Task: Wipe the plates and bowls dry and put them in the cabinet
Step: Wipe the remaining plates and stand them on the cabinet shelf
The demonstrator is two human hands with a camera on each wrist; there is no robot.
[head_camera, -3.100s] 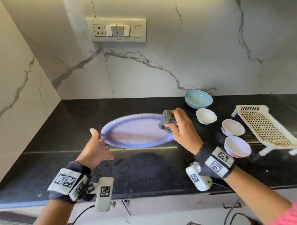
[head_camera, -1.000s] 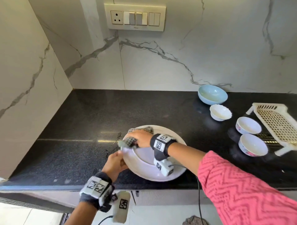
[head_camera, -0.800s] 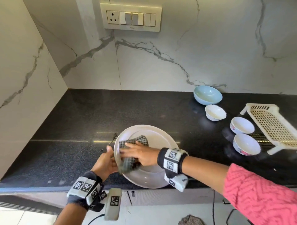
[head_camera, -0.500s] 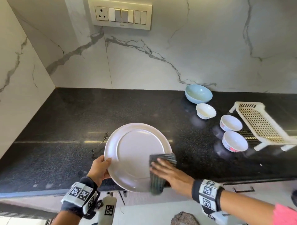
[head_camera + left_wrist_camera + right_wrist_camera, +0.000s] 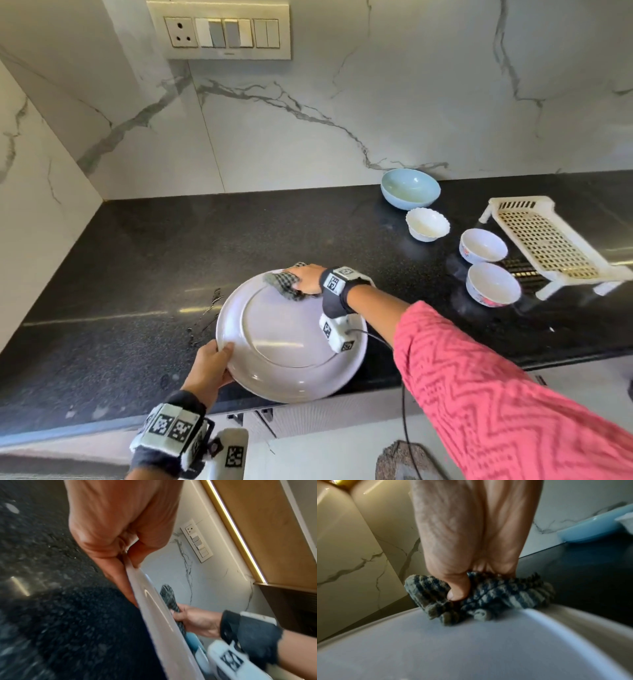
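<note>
Gripping the plate (image 5: 287,346) at its near-left rim, the left hand (image 5: 209,368) has its thumb over the upper face and its fingers curled underneath. The plate is held off the black countertop (image 5: 137,267), tilted, with the underside and its foot ring turned up toward the head camera. Being round it has no long axis; its far edge sits higher and farther from the body than the edge by the left hand, and its near edge overhangs the counter's front lip.

The right hand (image 5: 306,277) presses a bunched checked cloth (image 5: 282,282) onto the plate's far rim, thumb and fingers curled into the fabric; in the right wrist view the thumb (image 5: 458,588) digs into the folds.

Left of and beyond the left hand the counter is bare dark stone running to the marble wall (image 5: 342,113), apart from a few water streaks (image 5: 205,315) just off the plate's left edge. Right of the right hand, well apart from the plate, stand a blue bowl (image 5: 410,188), a white scalloped bowl (image 5: 427,224) and two patterned bowls (image 5: 483,246) (image 5: 493,284), with a cream drying rack (image 5: 548,243) just beyond them. The right forearm's pink sleeve (image 5: 496,394) crosses the counter edge on that side
</note>
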